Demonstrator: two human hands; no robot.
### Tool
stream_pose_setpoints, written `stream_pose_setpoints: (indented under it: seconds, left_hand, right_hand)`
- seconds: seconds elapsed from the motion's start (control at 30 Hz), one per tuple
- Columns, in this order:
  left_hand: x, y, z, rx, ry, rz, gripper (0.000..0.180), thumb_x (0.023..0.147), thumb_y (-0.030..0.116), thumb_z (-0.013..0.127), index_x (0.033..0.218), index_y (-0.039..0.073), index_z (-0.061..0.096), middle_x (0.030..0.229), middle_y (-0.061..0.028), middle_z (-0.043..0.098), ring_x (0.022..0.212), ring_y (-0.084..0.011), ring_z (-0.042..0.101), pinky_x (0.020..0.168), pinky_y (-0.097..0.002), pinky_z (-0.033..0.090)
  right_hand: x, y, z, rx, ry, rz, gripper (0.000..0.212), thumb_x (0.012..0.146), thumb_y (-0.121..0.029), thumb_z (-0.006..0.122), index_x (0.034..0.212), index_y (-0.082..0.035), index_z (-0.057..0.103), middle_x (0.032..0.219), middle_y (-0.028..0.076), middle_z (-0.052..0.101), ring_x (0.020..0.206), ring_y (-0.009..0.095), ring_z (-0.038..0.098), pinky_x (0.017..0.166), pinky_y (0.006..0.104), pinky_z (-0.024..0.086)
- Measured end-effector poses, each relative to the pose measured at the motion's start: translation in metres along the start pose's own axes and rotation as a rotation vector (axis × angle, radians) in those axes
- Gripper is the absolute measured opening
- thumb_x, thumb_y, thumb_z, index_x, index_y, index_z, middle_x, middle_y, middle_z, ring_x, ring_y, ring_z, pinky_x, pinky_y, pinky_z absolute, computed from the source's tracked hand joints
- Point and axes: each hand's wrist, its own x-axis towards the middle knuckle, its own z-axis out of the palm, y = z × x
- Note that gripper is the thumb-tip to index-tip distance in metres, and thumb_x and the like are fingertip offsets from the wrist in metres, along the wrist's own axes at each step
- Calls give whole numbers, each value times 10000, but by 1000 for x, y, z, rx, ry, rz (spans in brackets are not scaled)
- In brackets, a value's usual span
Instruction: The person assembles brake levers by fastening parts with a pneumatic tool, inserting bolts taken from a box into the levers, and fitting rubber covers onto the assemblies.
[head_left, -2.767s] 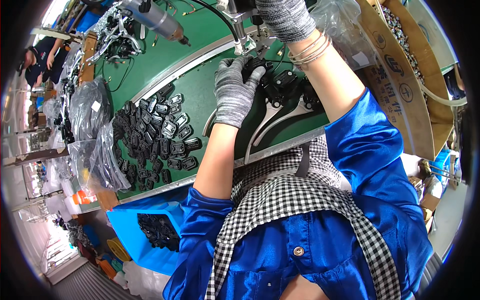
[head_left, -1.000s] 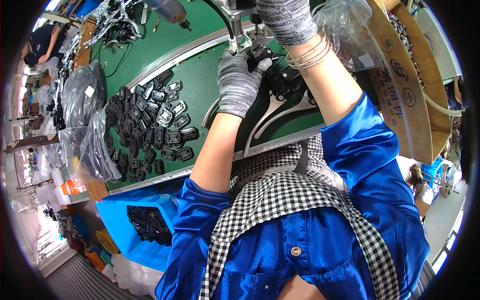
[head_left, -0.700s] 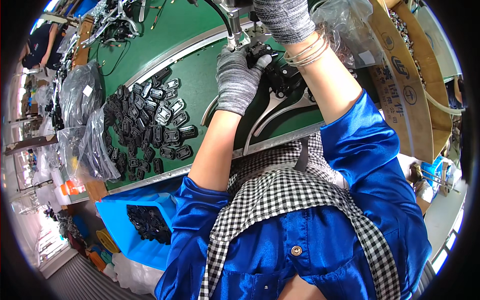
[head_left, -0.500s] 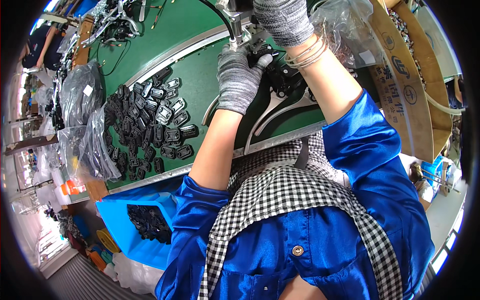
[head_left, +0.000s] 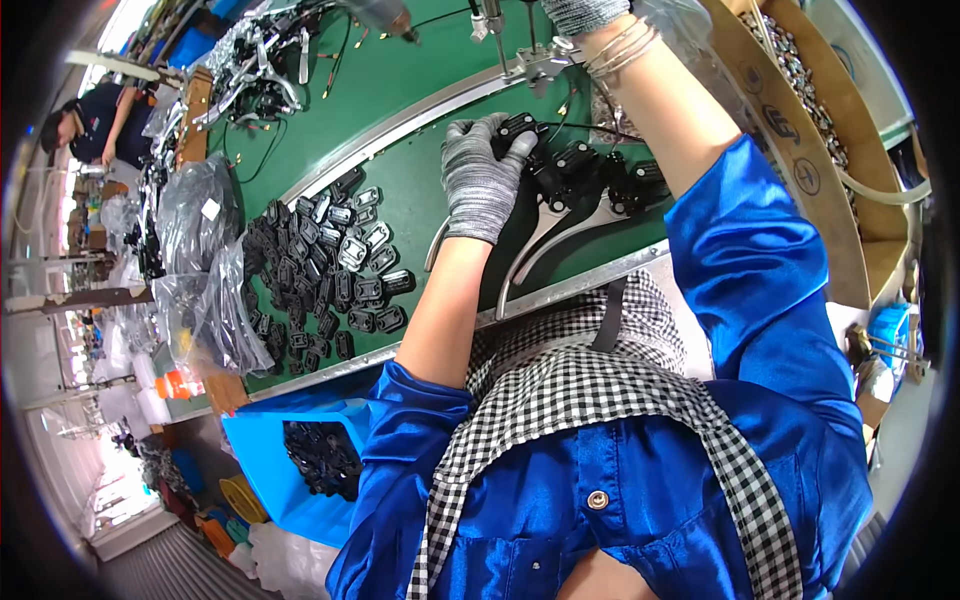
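My left hand [head_left: 482, 180], in a grey knit glove, is closed round a brake lever [head_left: 517, 126]. The lever's black body shows past the thumb and forefinger, and its silver blade below the palm. Several more brake levers [head_left: 545, 222] with black bodies and curved silver blades lie just right of that hand. My right hand [head_left: 588, 14], gloved too, is raised at the top edge, with its fingers cut off by the frame. Between and beyond the hands stands a metal fixture [head_left: 540, 64] with upright rods.
A heap of small black parts [head_left: 340, 260] covers the left of the green bench [head_left: 400, 150]. Plastic bags [head_left: 195, 215] hang at its left edge. Below sits a blue bin [head_left: 270, 470] with black parts. A cardboard box [head_left: 790, 150] of small metal pieces stands at right.
My left hand has come away from the metal fixture, holding the brake lever. The right hand has gone up, partly out of view. The whole view has shifted slightly.
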Motion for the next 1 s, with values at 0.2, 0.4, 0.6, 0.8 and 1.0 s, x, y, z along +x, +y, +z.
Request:
stream_pose_setpoints:
  seconds: [0.2, 0.4, 0.6, 0.8, 1.0]
  left_hand:
    - [-17, 0, -26, -165, 4, 8, 899, 798, 470, 812, 1484, 57, 403, 1386, -350, 483, 1304, -489, 466, 1112, -514, 383]
    - [-67, 13, -57, 475, -298, -37, 1163, 652, 677, 824, 1476, -10, 374, 1387, -329, 481, 1305, -464, 482, 1114, -502, 394]
    - [-59, 26, -49, 546, -393, -90, 1100, 677, 652, 829, 1456, -2, 410, 1348, -315, 488, 1271, -458, 506, 1085, -486, 429]
    - [-58, 26, -60, 528, -471, -70, 1192, 609, 658, 865, 1490, 26, 368, 1383, -326, 458, 1301, -465, 484, 1083, -496, 444]
    - [-56, 34, -62, 635, -641, -151, 1431, 554, 619, 912, 1561, -18, 118, 1528, -362, 302, 1449, -451, 325, 1191, -460, 326]
  right_hand:
    - [-31, -40, -85, -283, -269, 232, 520, 1016, -362, 621, 1364, 12, 529, 1165, 65, 639, 1046, 140, 561, 924, 292, 470]
    - [-123, -89, -175, -817, -673, 640, 545, 883, -393, 755, 1278, -41, 624, 1121, 202, 673, 1091, 321, 648, 972, 419, 492]
    - [-179, -66, -169, -939, -739, 613, 478, 828, -228, 767, 1264, -90, 628, 1142, 186, 642, 1061, 362, 638, 953, 434, 499]
    - [-197, -66, -149, -809, -748, 616, 477, 816, -322, 789, 1213, -100, 647, 1062, 166, 637, 1000, 343, 656, 882, 426, 526]
    - [-203, -60, -139, -788, -693, 584, 481, 815, -333, 793, 1207, -95, 649, 1063, 157, 631, 966, 332, 664, 868, 421, 530]
